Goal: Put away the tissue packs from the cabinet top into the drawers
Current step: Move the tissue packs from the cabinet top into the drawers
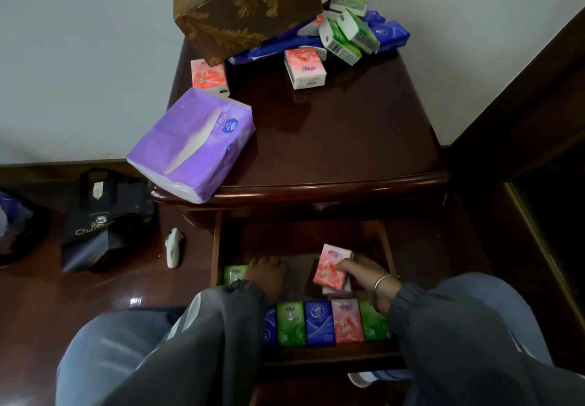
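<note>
Both hands are down in the open drawer (218,247) below the cabinet top (332,139), so the step in hand looks like placing packs in rows. The right hand (364,274) is closed on a pink pack (332,268), thumb across its face, holding it tilted just behind the front row (329,321), where blue, green, blue, pink and green packs stand side by side against the drawer front. The left hand (267,271) rests palm down on the drawer floor beside a green pack (235,274) at the left wall; its fingers are spread flat and grip nothing that I can see, though what lies under the palm is hidden. Much of the job remains, I judge: on the cabinet top lie two pink packs (209,76), a heap of green and blue packs (351,32) at the back right, a large purple pack (193,143) overhanging the front left edge, and a brown tissue box (247,7) leaning on the heap. The next move likely calls for setting the held pack upright to start a second row behind the first, then letting go and reaching up for another. The purple pack may need a different drawer, being far bulkier.
</note>
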`<control>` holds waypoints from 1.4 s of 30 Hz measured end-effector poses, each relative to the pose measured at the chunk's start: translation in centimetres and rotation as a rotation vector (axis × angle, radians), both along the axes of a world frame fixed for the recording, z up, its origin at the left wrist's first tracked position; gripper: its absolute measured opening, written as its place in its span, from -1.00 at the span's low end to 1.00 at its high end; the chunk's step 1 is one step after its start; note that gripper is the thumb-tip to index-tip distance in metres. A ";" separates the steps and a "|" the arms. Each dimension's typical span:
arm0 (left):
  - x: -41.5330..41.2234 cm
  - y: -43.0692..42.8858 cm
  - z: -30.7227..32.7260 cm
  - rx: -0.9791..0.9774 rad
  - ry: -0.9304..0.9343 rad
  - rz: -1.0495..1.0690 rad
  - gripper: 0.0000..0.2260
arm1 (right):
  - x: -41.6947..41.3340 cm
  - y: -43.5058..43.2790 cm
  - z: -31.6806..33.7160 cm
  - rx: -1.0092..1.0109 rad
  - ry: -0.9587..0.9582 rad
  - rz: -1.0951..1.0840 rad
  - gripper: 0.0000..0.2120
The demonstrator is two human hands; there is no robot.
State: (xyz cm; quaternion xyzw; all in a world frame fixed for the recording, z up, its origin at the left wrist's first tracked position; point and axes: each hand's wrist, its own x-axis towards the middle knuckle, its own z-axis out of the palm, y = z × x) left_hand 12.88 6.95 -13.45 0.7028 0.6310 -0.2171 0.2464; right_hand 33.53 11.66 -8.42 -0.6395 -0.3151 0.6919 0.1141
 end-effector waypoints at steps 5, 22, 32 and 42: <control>-0.8 0.5 0.5 -0.005 -0.004 -0.012 -0.54 | -1.8 0.7 -0.4 0.058 -0.007 0.167 -0.81; -2.6 -0.8 0.8 0.081 0.041 0.081 -0.51 | -7.1 2.0 -2.2 0.306 -0.541 1.015 -0.73; -0.7 -0.4 1.3 0.154 -0.177 0.121 -0.36 | -5.1 2.5 -1.7 0.509 -0.485 0.898 -0.45; 3.1 2.5 0.6 0.017 -0.206 0.157 -0.40 | 0.1 3.3 -0.2 0.468 -0.844 0.939 -0.34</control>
